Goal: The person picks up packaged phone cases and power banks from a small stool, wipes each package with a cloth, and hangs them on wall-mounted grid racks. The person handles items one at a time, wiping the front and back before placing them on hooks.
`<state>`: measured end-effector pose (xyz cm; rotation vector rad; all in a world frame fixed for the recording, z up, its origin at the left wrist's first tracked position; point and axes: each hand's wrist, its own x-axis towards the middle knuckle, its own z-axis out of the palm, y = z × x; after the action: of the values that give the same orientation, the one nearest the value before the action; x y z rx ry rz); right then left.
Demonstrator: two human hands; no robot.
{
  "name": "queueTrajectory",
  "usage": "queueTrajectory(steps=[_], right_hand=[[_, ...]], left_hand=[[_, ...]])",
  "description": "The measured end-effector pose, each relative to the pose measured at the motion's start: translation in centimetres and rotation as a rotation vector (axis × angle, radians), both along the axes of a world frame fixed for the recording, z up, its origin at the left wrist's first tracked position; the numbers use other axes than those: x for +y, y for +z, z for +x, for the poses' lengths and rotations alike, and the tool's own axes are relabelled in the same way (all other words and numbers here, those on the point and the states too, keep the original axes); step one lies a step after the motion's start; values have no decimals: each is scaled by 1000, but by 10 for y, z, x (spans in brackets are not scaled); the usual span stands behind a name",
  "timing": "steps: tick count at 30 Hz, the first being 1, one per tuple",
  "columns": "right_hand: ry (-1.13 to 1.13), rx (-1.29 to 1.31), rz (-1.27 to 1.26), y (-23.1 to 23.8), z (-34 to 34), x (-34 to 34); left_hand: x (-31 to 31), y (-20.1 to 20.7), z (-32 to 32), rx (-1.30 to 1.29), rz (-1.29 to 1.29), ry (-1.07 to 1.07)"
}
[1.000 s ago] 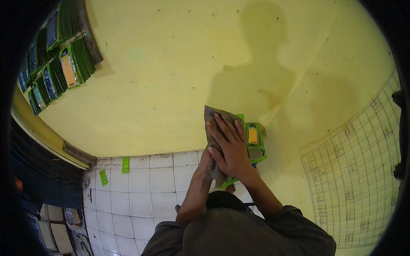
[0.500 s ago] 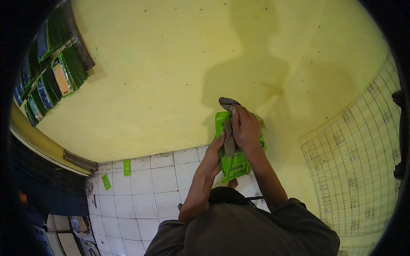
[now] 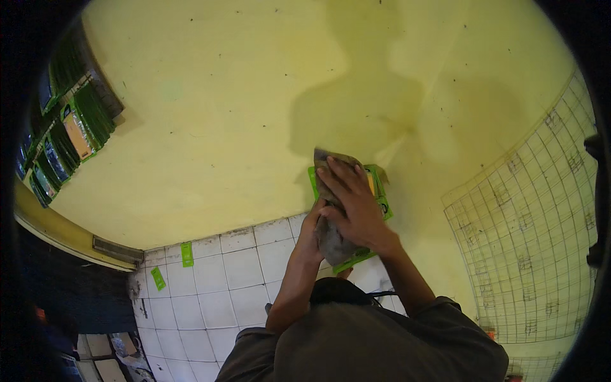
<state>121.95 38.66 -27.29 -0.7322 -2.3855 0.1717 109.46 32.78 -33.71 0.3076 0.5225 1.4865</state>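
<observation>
In front of my body I hold a flat green package [image 3: 380, 186], with an orange patch and a dark mark showing near its right edge. My left hand [image 3: 310, 239] is closed around its left side, the fingers partly hidden. A grey-brown cloth [image 3: 332, 247] lies spread over much of the package's face. My right hand [image 3: 358, 213] presses the cloth down against it, fingers stretched along the upper part and thumb pointing left. Whether more than one package is in the left hand is hidden.
Several green-edged packages [image 3: 89, 124] hang in rows on a rack at the upper left. Two small green packets [image 3: 186, 254] lie on the white tiled floor [image 3: 210, 274]. A wire grid [image 3: 522, 223] leans on the yellow wall [image 3: 210, 127] at the right.
The cloth, bunched under my right hand before, is now spread over the package. My right hand has turned flatter and moved slightly left and down, and the view has shifted a little.
</observation>
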Motion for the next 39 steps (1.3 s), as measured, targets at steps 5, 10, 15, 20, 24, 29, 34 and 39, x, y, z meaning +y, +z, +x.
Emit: queueTrajectory(steps=[5, 10, 15, 20, 24, 29, 34, 39], right_hand=[[-40, 24, -66, -36, 11, -8], [38, -28, -104, -60, 33, -22], [55, -37, -127, -57, 47, -55], [53, 16, -88, -53, 52, -64], [32, 36, 106, -63, 53, -50], [-3, 377, 109, -69, 44, -47], [-342, 823, -289, -51, 43, -43], [-368, 1374, -831, -47, 47, -8]], left_hand=[[17, -10, 8, -48, -63, 99], [36, -20, -6, -95, 4, 29], [41, -12, -6, -105, -45, 18], [43, -2, -3, -148, -84, 26], [43, 0, -1, -221, -51, 10], [40, 5, -4, -216, 47, -22], [30, 1, 10, 0, -52, 171], [50, -20, 34, 177, 20, 258]])
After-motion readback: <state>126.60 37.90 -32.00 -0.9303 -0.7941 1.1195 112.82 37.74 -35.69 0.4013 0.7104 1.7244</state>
